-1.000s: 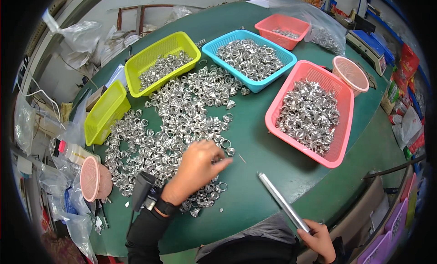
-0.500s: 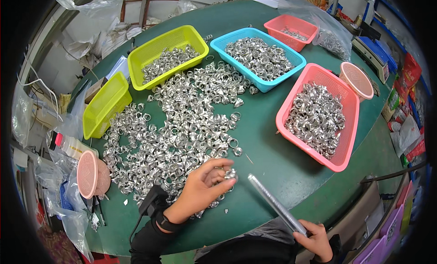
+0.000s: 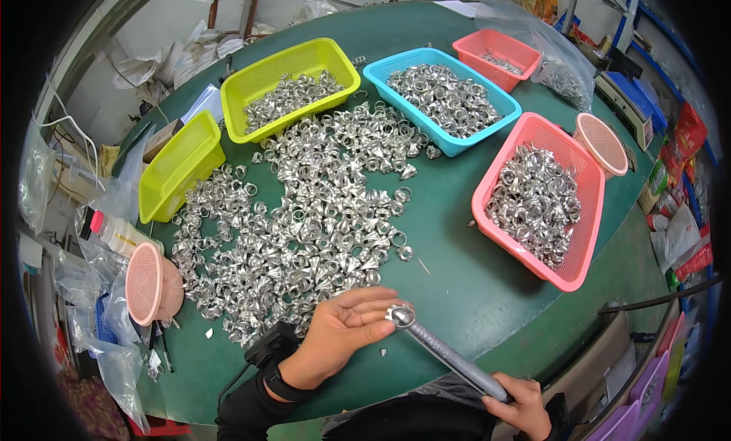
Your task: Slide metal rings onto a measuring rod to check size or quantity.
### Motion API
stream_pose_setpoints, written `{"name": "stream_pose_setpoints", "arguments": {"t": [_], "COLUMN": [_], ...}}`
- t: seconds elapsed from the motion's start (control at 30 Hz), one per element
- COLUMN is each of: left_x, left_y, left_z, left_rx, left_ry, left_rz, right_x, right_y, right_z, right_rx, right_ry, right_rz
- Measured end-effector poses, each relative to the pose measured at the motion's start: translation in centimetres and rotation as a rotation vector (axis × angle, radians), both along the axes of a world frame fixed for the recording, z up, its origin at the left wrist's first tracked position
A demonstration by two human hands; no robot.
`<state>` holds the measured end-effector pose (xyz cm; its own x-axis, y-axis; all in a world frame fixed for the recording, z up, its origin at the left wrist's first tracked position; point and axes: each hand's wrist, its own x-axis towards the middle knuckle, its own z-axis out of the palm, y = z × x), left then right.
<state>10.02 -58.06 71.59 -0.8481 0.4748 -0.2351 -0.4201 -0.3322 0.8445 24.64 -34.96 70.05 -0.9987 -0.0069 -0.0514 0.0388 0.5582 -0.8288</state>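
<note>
My right hand (image 3: pixel 522 407) is closed around the thick end of a grey metal ring mandrel (image 3: pixel 458 363), which slants up and left over the green table. At the mandrel's thin end, my left hand (image 3: pixel 349 331) pinches a shiny silver ring (image 3: pixel 401 315) between thumb and fingers. The ring sits at the tip, and whether the tip passes through its band is hard to see. A wide pile of loose silver rings (image 3: pixel 304 235) spreads over the table just beyond my left hand.
Beyond the pile stand a lime-green basket (image 3: pixel 233 133) and a blue basket (image 3: pixel 459 146), both holding rings. At the right is a large pink basket (image 3: pixel 481 205) of rings. Another lime-green basket (image 3: pixel 164 184) and a round pink basket (image 3: pixel 145 285) line the left edge.
The mandrel's tip has come up to the ring in my left hand; before, they were apart. My left hand has shifted slightly right, and the view has moved a little.
</note>
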Motion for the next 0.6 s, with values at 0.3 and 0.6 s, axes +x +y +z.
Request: {"name": "stream_pose_setpoints", "arguments": {"t": [0.3,0.6], "left_x": [0.3,2.3], "left_y": [0.2,1.5], "left_z": [-0.1,-1.2], "left_rx": [-0.008,-0.062], "left_ry": [-0.004,-0.020], "left_rz": [0.002,-0.128], "right_x": [0.0,-0.3], "right_y": [-0.2,-1.6], "right_z": [-1.0,-0.9], "right_rx": [0.069,-0.011], "right_ry": [0.058,0.023], "right_rz": [0.056,0.038]}}
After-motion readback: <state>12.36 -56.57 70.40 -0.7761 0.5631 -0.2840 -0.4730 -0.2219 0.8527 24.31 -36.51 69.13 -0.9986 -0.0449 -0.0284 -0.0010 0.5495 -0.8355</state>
